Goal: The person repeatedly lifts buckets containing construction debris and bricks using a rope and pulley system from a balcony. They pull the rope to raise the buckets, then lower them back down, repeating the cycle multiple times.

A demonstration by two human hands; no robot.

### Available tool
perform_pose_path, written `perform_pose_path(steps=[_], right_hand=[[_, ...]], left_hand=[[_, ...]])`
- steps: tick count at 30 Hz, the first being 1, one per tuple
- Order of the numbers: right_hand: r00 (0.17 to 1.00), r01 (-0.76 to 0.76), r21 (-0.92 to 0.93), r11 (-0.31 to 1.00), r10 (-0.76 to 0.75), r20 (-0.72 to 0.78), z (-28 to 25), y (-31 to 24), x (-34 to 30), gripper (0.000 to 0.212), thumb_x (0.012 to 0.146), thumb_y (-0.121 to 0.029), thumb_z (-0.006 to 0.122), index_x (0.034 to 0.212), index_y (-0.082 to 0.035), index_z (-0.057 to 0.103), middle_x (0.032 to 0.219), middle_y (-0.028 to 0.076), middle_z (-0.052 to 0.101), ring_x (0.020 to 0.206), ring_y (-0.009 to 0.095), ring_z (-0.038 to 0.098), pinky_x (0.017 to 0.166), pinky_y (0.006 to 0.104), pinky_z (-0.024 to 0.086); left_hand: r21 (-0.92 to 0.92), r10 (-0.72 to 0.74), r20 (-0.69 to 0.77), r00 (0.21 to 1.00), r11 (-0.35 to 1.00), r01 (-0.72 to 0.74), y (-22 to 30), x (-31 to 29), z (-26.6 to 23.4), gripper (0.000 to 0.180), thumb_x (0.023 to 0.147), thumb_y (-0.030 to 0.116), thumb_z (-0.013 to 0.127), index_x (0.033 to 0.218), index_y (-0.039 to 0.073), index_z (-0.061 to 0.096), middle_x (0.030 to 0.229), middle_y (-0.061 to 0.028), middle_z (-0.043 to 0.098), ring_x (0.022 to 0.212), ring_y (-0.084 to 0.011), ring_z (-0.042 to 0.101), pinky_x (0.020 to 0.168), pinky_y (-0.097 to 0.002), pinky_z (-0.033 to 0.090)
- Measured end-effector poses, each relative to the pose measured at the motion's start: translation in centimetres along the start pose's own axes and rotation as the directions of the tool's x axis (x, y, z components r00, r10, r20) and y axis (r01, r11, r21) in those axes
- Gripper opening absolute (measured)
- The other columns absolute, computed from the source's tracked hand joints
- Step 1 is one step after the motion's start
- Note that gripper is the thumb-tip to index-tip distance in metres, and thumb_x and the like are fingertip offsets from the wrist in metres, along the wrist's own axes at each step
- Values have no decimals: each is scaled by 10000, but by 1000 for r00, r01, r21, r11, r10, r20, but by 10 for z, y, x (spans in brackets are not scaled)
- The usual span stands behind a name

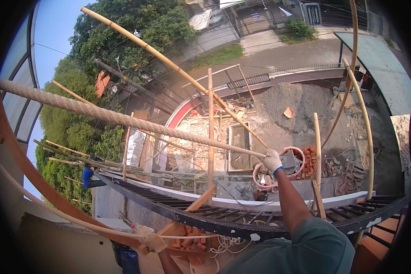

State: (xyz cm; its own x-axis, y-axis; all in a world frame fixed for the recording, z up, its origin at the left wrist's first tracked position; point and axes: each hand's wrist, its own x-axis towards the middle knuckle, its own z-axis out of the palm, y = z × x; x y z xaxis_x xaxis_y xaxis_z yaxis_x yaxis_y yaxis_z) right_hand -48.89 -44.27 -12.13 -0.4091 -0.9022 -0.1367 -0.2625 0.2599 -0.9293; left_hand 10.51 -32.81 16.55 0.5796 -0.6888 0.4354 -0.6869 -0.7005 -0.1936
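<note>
A thick beige rope (pixel 123 118) slants down from the upper left, large across the view. My right hand (pixel 272 161), in a white knit glove, is closed round it with the arm stretched out beyond the black railing (pixel 242 228). At lower left, my gloved left hand (pixel 151 239) is closed on a thinner-looking length of rope (pixel 194 236), its fingers somewhat blurred. That length runs on past the hand toward loose coils (pixel 230 243) by the railing. Beyond my right hand, far below, lies a round pink-rimmed tub (pixel 301 160) with grey material in it.
Bamboo poles (pixel 210 114) stand and slant around the railing. Red bricks (pixel 309 160) are stacked below, near a gravel heap (pixel 297 102) and a rectangular trough (pixel 239 137). A person in blue (pixel 87 175) is at the far left. A curved brown beam (pixel 36 187) bends along the left.
</note>
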Motion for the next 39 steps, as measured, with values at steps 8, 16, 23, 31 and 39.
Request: perform_pose_path(steps=[8,16,23,31,39], right_hand=[[996,-80,-28,996,79,-28,5,93,-53,244,866,-223,718,989,-20,659,905,193,704,920,408,679,764,469,536],[782,-623,-255,739,589,-204,73,157,-81,535,905,-481,642,1285,-106,602,1333,92,640,1265,256,581,1072,441,441],[703,-225,135,965,257,-663,116,118,-68,459,897,-256,764,1259,-6,633,1193,180,675,1069,303,636,915,443,496],[994,111,229,967,-105,-37,-27,-123,-81,427,980,-373,663,766,-6,707,701,207,651,670,373,655,621,460,491],[965,79,143,987,-112,238,-25,-166,-104,506,986,-464,598,735,-41,714,720,229,657,689,432,650,654,509,508]], left_hand=[[-996,-252,-8,968,90,15,91,-14,-167,342,1057,324,567,1099,-2,662,837,-56,646,771,-158,622,692,-321,527],[-975,-150,-120,981,-169,-145,192,-43,-299,483,1051,368,574,642,133,467,566,13,351,436,-126,298,390,-267,263],[-955,104,-141,985,-275,-107,171,-39,-332,481,1110,359,455,689,193,292,555,34,245,420,-84,194,390,-238,172],[-932,266,-185,946,-353,-83,204,-35,-330,490,1119,340,438,676,195,289,552,33,257,439,-88,205,388,-231,178],[-949,244,-234,941,-269,-166,220,-6,-344,446,1115,313,460,724,163,307,636,29,279,495,-73,225,423,-243,172]])
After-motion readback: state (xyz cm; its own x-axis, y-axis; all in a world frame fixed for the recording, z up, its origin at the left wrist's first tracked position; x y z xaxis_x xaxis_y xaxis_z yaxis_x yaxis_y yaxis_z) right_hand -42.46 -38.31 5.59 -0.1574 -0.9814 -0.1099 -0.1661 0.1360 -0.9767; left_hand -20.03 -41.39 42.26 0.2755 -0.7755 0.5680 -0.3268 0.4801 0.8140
